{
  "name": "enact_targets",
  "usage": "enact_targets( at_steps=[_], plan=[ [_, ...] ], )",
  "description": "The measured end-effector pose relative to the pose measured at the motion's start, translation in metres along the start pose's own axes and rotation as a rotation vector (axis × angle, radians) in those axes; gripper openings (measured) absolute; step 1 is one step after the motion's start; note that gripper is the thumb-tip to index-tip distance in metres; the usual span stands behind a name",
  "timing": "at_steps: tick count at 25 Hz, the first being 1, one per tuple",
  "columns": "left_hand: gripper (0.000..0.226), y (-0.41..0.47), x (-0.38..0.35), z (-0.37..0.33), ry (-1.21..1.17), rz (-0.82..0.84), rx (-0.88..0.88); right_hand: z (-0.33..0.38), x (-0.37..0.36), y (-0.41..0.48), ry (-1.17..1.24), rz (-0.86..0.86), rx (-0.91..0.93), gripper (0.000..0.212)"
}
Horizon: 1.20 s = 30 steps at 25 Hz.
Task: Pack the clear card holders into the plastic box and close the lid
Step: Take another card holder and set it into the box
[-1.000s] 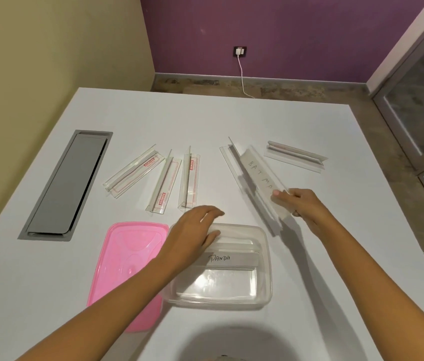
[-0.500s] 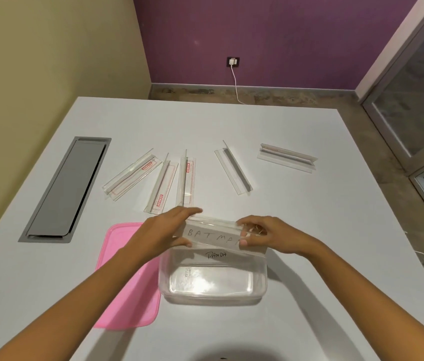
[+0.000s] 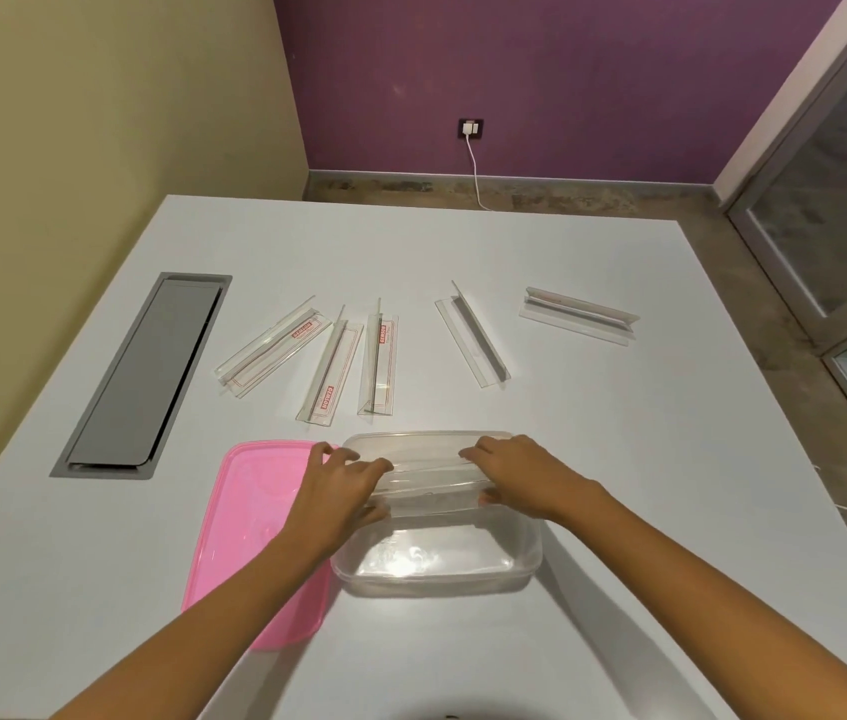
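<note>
Both hands pinch one clear card holder over the open plastic box

Just left of the left hand (image 3: 335,493) lies the pink lid (image 3: 244,532); its fingers grip the left end of the clear card holder (image 3: 429,485) inside the clear plastic box (image 3: 442,563), the right hand (image 3: 520,480) pinches the other end; beyond the fingertips, five loose card holders (image 3: 470,335) lie on the white table (image 3: 618,459)

Your left hand (image 3: 339,491) and right hand (image 3: 520,478) grip the two ends of one clear card holder (image 3: 429,488), held across the far half of the open plastic box (image 3: 437,556). Pink lid (image 3: 249,532) lies flat, touching the box's left side. Five more card holders (image 3: 378,356) lie spread on the white table (image 3: 618,459) beyond the box. Grey cable hatch (image 3: 145,371) sits far left.
</note>
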<state>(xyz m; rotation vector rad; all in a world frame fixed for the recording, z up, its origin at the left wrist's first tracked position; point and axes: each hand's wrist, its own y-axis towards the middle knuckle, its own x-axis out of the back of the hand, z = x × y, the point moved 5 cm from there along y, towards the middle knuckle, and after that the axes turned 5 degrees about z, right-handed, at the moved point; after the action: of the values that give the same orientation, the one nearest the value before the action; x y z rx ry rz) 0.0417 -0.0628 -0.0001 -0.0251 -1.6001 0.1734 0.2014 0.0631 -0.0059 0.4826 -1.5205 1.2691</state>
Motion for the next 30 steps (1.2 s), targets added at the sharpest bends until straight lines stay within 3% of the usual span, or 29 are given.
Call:
enact_targets(
  at_steps=[5, 11, 17, 20, 24, 30],
  plan=[
    [0.055, 0.002, -0.009, -0.001, 0.031, 0.099, 0.016, 0.006, -0.024, 0.01, -0.199, -0.052, -0.032, 0.042],
    [0.037, 0.009, -0.024, -0.003, -0.017, 0.12, 0.077, 0.013, -0.032, 0.007, -0.056, -0.083, -0.069, 0.038],
    [0.033, 0.008, -0.025, -0.006, -0.043, 0.108, 0.113, 0.017, -0.026, 0.002, 0.046, -0.164, -0.073, 0.034],
    [0.035, 0.01, -0.023, -0.006, -0.055, 0.041, 0.102, 0.013, 0.002, -0.002, 0.214, -0.383, -0.091, 0.025],
    [0.056, 0.008, -0.016, -0.017, -0.034, -0.052, 0.056, -0.019, 0.036, 0.007, 0.424, -0.648, -0.223, 0.018],
    [0.047, 0.01, -0.014, -0.021, -0.195, 0.009, 0.075, -0.078, 0.045, 0.059, 0.498, -0.55, -0.451, 0.025]
  ],
)
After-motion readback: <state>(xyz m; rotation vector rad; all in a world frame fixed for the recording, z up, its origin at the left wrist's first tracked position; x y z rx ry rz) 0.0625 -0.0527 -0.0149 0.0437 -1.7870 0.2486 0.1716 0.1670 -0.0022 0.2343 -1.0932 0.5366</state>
